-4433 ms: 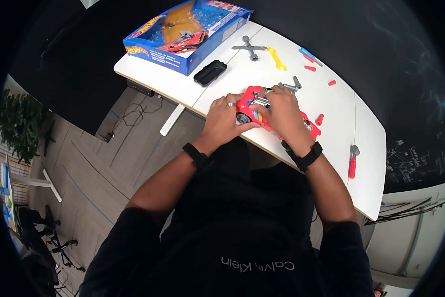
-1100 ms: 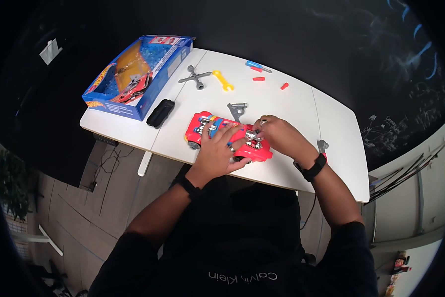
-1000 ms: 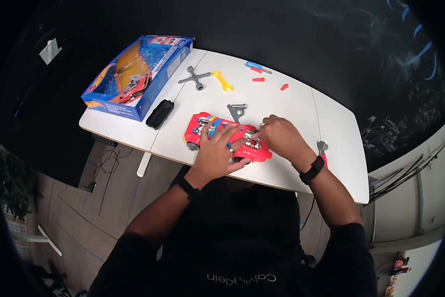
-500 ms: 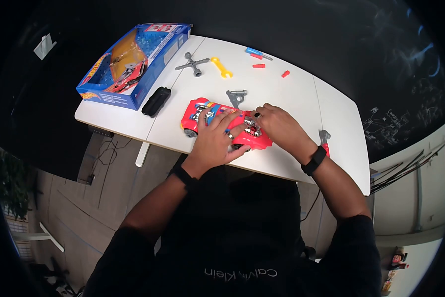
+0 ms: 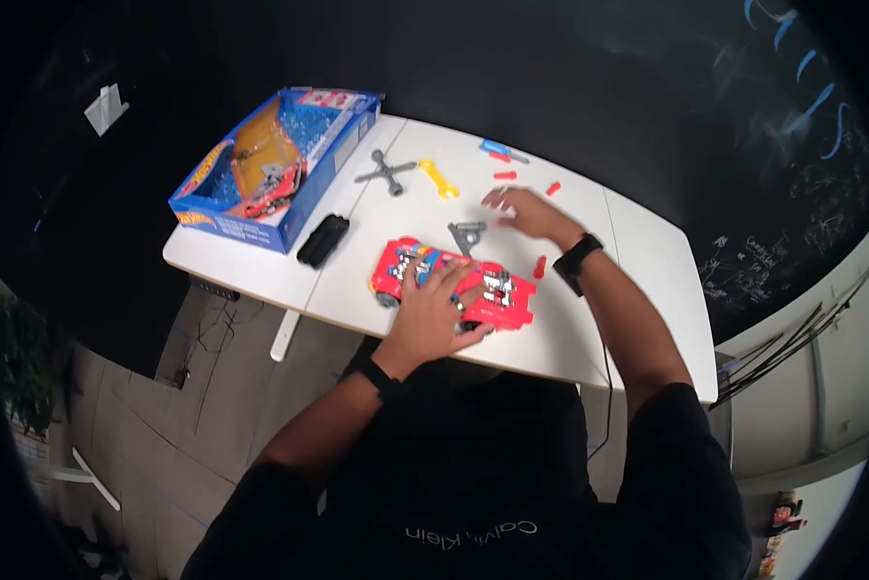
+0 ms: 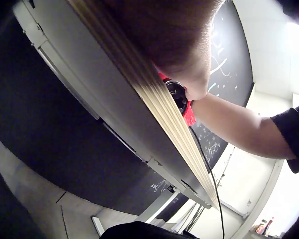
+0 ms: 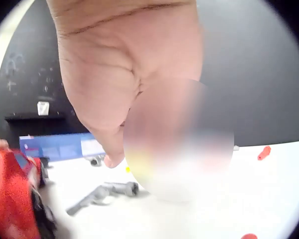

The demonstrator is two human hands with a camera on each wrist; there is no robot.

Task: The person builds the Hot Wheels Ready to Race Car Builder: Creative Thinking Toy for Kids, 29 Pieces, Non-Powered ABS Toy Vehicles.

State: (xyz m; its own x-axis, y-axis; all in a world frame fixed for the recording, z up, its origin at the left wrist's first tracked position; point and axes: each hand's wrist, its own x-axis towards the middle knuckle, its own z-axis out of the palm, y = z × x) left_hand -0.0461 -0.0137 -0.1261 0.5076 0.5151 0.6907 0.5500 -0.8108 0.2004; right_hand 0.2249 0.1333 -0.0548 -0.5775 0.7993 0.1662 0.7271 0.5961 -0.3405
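The red toy car (image 5: 500,311) lies along the table's near edge, with silver engine parts on top. Across its middle, my left hand (image 5: 429,317) holds it, fingers over the top and thumb at the near side. In the left wrist view, the thumb is beside a black wheel (image 6: 177,95). My right hand (image 5: 536,215) is over the table beyond the car, fingers extended and nothing visible in them. Below it are a grey tool (image 5: 467,237) and a red bolt (image 5: 541,267). A blurred disc covers part of the right wrist view, hiding some fingers.
At the left stands a blue box (image 5: 284,169), with a black tray (image 5: 323,240) beside it. Farther back lie a grey cross wrench (image 5: 388,174), a yellow wrench (image 5: 440,180), a blue-handled screwdriver (image 5: 500,150) and several red pieces (image 5: 505,176). A blackboard (image 5: 550,68) rises behind.
My right hand has left the car's right part and moved away toward the back of the table. The red bolt beside the car has come into view. My left hand stays on the car.
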